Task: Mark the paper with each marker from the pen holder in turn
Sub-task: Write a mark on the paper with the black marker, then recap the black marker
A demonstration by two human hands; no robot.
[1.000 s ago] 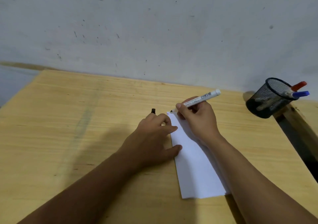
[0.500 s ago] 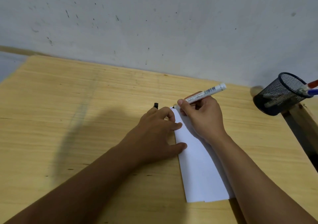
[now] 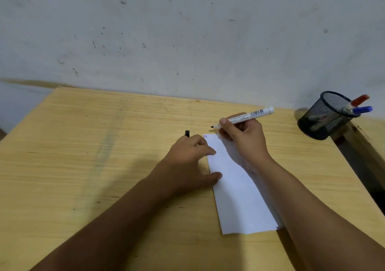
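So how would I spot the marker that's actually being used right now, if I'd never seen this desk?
Start at the wooden table and find the white paper strip near its middle. Just beyond the paper's far end, the right hand holds a white marker with a barcode, its black tip bare. The red marker and blue marker stand capped in the mesh pen holder.

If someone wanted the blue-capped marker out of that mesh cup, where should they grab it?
By its capped end: the blue marker leans over the right rim of the pen holder, only that end clear, the barrel down inside. Come from the upper right, pinching below the cap, minding the red marker just above.
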